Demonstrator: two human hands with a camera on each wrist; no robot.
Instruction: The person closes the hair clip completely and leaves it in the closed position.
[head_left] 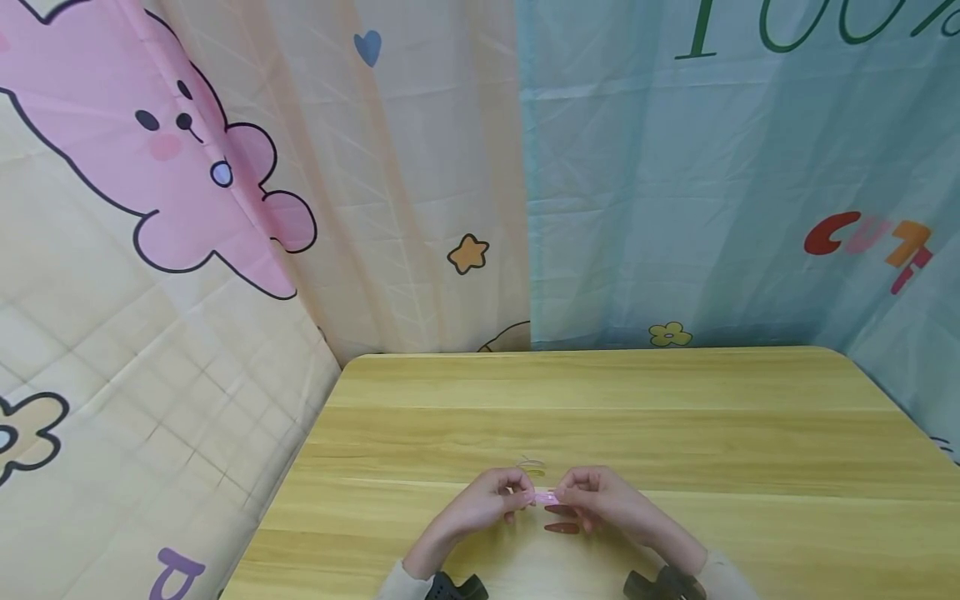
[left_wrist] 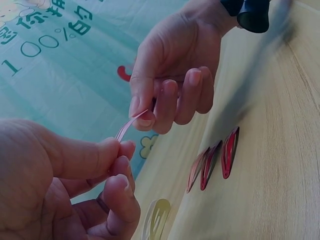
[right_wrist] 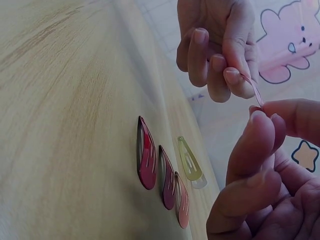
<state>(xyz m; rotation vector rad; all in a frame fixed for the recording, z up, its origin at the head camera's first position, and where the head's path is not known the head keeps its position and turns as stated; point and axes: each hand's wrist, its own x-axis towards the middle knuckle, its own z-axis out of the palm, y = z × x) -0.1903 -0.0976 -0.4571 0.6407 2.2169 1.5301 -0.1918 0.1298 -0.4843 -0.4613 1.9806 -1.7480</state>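
A thin pink snap hair clip (head_left: 546,497) is held above the table between both hands. My left hand (head_left: 491,502) pinches one end between thumb and forefinger. The other end is pinched by my right hand (head_left: 613,504). Seen edge-on in the left wrist view, the pink clip (left_wrist: 126,127) looks slightly bowed. Beneath the hands lie a red clip (right_wrist: 147,167), a dark red clip (right_wrist: 168,189) and a salmon clip (right_wrist: 183,206). Beside them a yellow-green clip (right_wrist: 189,162) partly covers a pale clip (right_wrist: 201,182).
The light wooden table (head_left: 645,425) has rounded far corners. Printed curtains hang behind it, one cream (head_left: 420,167) and one blue (head_left: 637,183). Dark wrist straps (head_left: 666,585) show near both sleeves.
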